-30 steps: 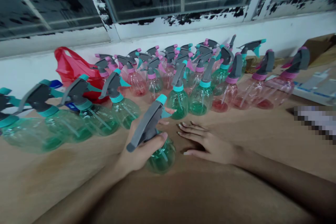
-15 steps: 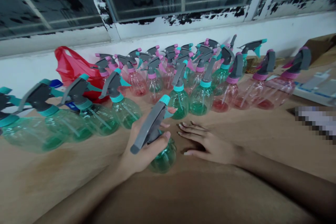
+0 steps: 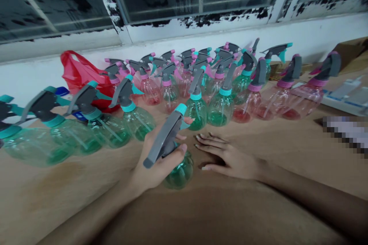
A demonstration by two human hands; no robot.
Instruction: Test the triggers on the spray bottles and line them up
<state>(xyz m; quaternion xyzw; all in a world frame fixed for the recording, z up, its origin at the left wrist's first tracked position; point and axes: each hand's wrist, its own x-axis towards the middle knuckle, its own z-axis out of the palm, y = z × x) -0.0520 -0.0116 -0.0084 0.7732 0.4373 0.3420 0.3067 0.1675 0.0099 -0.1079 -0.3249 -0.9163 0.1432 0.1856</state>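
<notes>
1. The left hand (image 3: 156,166) is wrapped around the neck of a round, see-through green spray bottle with a grey trigger head and turquoise nozzle (image 3: 178,174); the thumb lies across the near side, and the other fingers reach round the far side, their tips showing beside the turquoise trigger.
2. The held bottle is at the middle of the brown table (image 3: 287,149), in front of the rows. Its head's long axis runs diagonally, the grey rear end by the left wrist and the nozzle pointing away from the person and rightward. The body sits below the head; whether its base touches the table, or it tilts slightly, cannot be told.
3. The right hand (image 3: 230,157) rests palm down, just right of that bottle and apart from it, fingers nearly together and aimed left, thumb set off from them.
4. Beyond the hands stand two green spray bottles with turquoise collars (image 3: 220,111), with clear pink spray bottles with pink collars (image 3: 241,111) to their right.
5. Green spray bottles in a slanting row (image 3: 139,122) stand on the left, before a red plastic bag (image 3: 76,74).
6. Behind, mixed bottles crowd toward the white wall (image 3: 161,40).
</notes>
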